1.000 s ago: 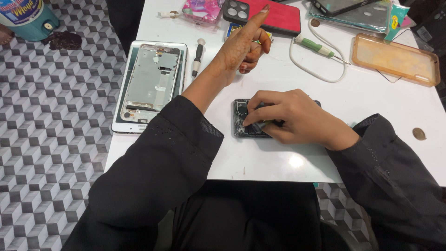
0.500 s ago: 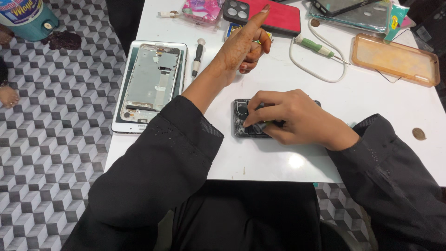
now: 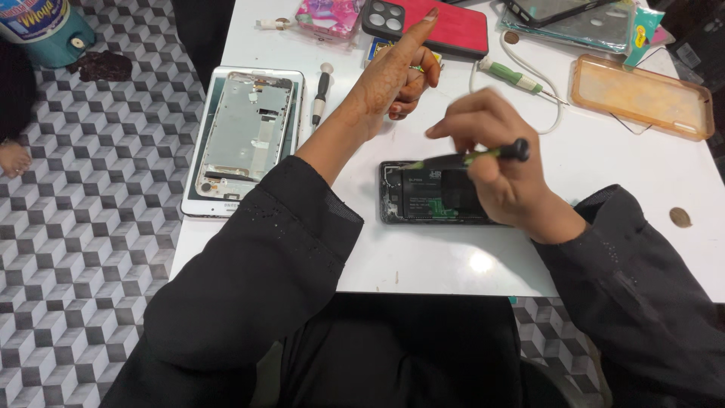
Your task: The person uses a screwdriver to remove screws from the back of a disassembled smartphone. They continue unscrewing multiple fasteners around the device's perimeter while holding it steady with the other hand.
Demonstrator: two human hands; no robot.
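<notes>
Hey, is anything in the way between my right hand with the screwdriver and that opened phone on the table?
Nothing visible is. The right hand holds a green-and-black screwdriver directly above the opened phone, with only open air between them. The left hand is raised farther back, over the red phone case, apart from it.

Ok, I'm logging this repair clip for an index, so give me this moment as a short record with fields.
surface: white table
right hand: raised over the opened phone, holding a green-and-black screwdriver
left hand: lifted, index finger pointing toward the red phone case
left of the arm: opened tablet, inner metal plate showing, a second screwdriver beside it
far right: clear orange case
floor: grey cube-pattern tiles
</notes>
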